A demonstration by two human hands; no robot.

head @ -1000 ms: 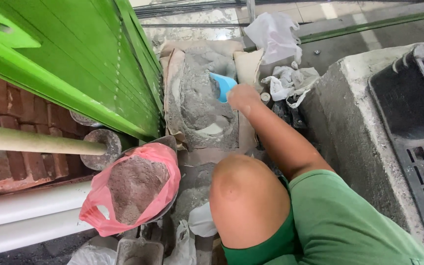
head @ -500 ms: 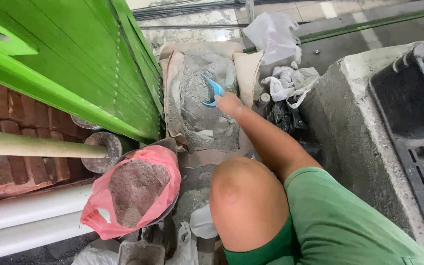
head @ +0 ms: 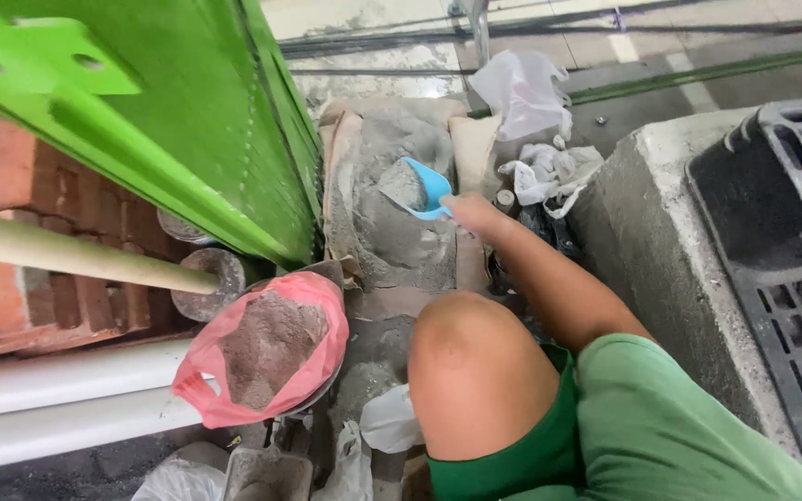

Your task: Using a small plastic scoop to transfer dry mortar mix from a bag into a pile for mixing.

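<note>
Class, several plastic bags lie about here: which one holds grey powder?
The pink bag beside the knee, open and filled with grey powder; the white bags look crumpled and empty.

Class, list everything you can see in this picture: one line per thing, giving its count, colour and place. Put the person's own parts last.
scoop: one, blue, loaded with grey powder, over the open sack
sack: one, tan, holding grey powder, centre
pink bag: one, holding grey-brown powder, lower left
green panel: one, upper left
brick wall: red, left
pipes: white, lower left
clear bags: crumpled, upper centre
concrete block: grey, right
crate: black, far right
right hand: holds the scoop
knee: bare, lower centre
</note>
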